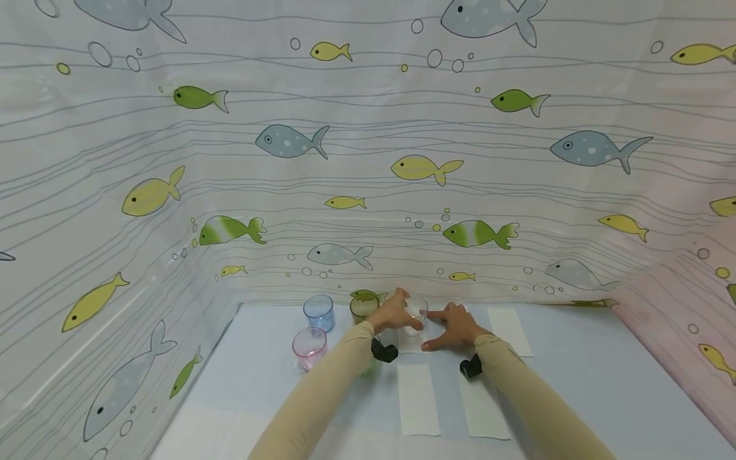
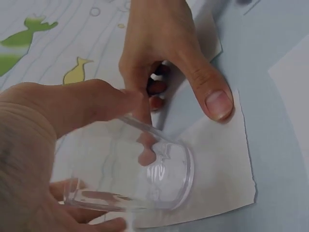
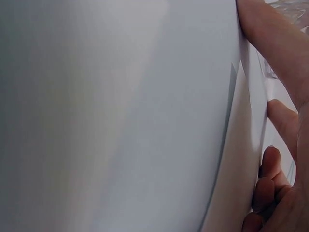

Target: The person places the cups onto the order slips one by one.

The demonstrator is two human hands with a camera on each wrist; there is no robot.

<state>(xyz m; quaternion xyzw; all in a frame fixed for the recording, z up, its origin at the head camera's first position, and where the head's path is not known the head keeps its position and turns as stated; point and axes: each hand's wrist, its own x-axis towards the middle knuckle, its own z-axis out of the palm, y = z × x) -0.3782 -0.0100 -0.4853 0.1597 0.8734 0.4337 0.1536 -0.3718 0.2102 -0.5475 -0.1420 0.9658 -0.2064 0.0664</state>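
Note:
My left hand [image 1: 393, 313] grips a clear cup [image 1: 416, 317] near the back of the table, thumb on one side and fingers on the other. In the left wrist view the cup [image 2: 120, 169] is tilted over a white paper piece [image 2: 219, 164]. My right hand [image 1: 458, 328] is just right of the cup, thumb and index finger spread and the other fingers curled under. Its thumb rests at the paper, and its index finger reaches behind the cup; whether it touches the cup I cannot tell. The right wrist view shows the hand [image 3: 299, 159] low against the surface.
Blue [image 1: 319, 313], pink [image 1: 309, 348] and olive [image 1: 364, 308] cups stand to the left. A green cup [image 1: 368, 367] is mostly hidden by my left arm. More white paper pieces [image 1: 418, 399] lie in front and to the right. A fish-patterned sheet [image 1: 379, 140] encloses the table.

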